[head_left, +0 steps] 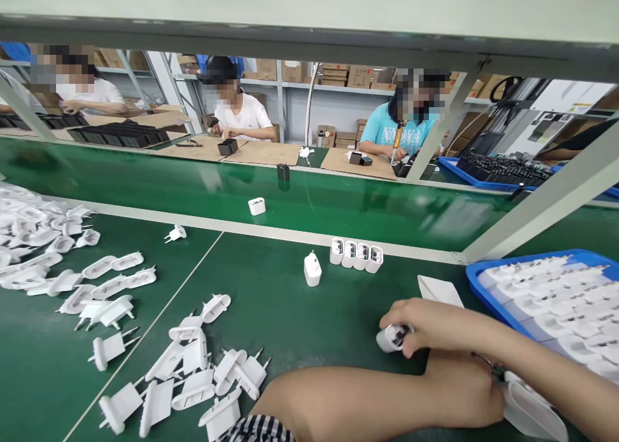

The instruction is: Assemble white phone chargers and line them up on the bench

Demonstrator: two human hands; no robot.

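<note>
My right hand (430, 326) reaches in from the right and lies on the green mat, fingers closed around a small white charger body (393, 337). My left forearm crosses in front from the bottom. My left hand (459, 390) sits under the right forearm, curled, with a white plastic part (529, 413) at its fingers; the fingers themselves are mostly hidden. A row of several white charger bodies (356, 255) stands behind the hands, and a single one (312, 269) stands to their left.
Loose white plug caps (193, 371) lie in heaps at the lower left and far left. A blue tray (483, 281) full of white parts sits at the right. The green conveyor (338, 203) carries single chargers. Three people work across it. A slanted frame post (541, 197) stands at right.
</note>
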